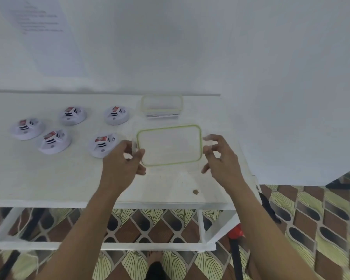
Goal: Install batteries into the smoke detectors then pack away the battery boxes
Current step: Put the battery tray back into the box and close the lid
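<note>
Left hand point(125, 160) and right hand point(220, 158) each pinch a short end of the green-rimmed lid point(170, 146), long axis 9-to-3, with the clear container point(162, 107) near at 12 o'clock, same axis, left hand slightly nearer, smoke detectors point(102, 145) at 9.

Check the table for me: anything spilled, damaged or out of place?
One thing: a small brown mark on the white table near its front edge, on the person's side of the green-rimmed lid. Whether it is a stain or chipped paint, I cannot tell. Nothing else stands out.
</note>
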### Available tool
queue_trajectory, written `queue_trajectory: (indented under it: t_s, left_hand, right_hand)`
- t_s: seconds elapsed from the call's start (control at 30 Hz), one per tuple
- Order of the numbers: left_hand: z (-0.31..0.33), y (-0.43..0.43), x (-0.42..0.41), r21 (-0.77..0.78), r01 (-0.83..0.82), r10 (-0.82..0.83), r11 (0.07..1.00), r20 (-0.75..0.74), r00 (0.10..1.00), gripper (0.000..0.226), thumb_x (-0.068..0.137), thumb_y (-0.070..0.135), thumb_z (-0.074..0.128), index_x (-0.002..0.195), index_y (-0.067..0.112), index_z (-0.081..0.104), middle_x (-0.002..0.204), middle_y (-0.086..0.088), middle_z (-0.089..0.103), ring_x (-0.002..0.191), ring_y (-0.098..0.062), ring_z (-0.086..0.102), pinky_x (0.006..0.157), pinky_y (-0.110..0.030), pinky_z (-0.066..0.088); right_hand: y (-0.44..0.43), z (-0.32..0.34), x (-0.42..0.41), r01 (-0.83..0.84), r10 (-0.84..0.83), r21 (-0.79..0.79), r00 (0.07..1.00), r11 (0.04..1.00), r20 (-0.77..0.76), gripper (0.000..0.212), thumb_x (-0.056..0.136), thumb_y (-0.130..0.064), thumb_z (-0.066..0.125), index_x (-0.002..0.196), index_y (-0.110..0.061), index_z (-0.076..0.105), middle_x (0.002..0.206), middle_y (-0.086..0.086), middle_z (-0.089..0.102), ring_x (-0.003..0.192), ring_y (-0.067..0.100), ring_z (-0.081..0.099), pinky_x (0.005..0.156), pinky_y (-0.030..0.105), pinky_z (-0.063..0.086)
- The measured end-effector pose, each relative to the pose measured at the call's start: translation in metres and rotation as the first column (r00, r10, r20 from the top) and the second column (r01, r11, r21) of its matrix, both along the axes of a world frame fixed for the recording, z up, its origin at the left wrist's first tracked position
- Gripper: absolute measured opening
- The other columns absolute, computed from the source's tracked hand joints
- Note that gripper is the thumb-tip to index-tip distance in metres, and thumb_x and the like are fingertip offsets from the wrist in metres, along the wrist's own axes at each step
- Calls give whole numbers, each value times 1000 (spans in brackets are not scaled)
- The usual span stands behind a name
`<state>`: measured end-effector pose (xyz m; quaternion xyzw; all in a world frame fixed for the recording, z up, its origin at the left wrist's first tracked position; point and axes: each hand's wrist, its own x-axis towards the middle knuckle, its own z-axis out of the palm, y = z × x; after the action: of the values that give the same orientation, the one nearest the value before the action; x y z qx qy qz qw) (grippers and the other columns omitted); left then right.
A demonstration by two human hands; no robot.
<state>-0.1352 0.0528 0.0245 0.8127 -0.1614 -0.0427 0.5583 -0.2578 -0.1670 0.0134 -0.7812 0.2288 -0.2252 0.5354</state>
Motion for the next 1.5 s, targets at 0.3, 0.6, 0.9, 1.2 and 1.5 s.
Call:
queue_trajectory:
  t_s: [0.3, 0.6, 0.9, 1.2, 1.5]
  left_hand:
    - [12, -15, 20, -542, -113, 20, 833, -174, 984, 35, 95, -8, 37, 93, 4, 70, 91, -4, 73, 94, -21, 67, 91, -33, 53]
    - [7, -38, 64, -521, -179, -32, 835, -371, 928, 66, 68, 9, 87, 127, 6, 59, 131, -7, 62, 122, -24, 61, 107, -39, 46]
    - [-1, -56, 102, -171, -295, 263, 940, -188, 946, 51, 78, 30, 84, 121, 10, 65, 92, -5, 68, 69, -13, 65, 61, -31, 57]
    - [-31, -59, 117, 49, -293, 297, 955, -176, 939, 58, 77, 48, 80, 121, 15, 63, 95, -1, 65, 88, -19, 63, 86, -38, 53]
    - [-38, -54, 137, -54, -164, 138, 985, -322, 936, 49, 87, 30, 75, 131, 12, 60, 118, -7, 65, 93, -17, 63, 85, -44, 59]
  right_hand:
    - [-7, 25, 28, -254, -64, 782, 934, 570, 350, 29, 96, -1, 43, 114, -4, 66, 124, 16, 69, 102, 27, 63, 93, 35, 52]
    - [-16, 25, 76, 74, -117, 290, 984, 954, 135, 55, 93, -15, 72, 139, -26, 45, 141, -12, 53, 122, 11, 54, 102, 29, 43]
    - [-44, 23, 125, 145, -142, 135, 989, 980, -27, 54, 83, -26, 84, 131, -13, 64, 116, -6, 64, 109, 6, 57, 85, 12, 40]
    - [-49, 0, 153, -31, 30, 3, 954, 1000, -298, 48, 102, -35, 58, 143, -12, 48, 133, 5, 55, 116, 19, 52, 96, 29, 41]
    - [-46, -4, 152, -105, 183, 248, 931, 963, -315, 30, 101, -24, 48, 131, -25, 54, 114, -1, 64, 109, 24, 64, 93, 40, 54]
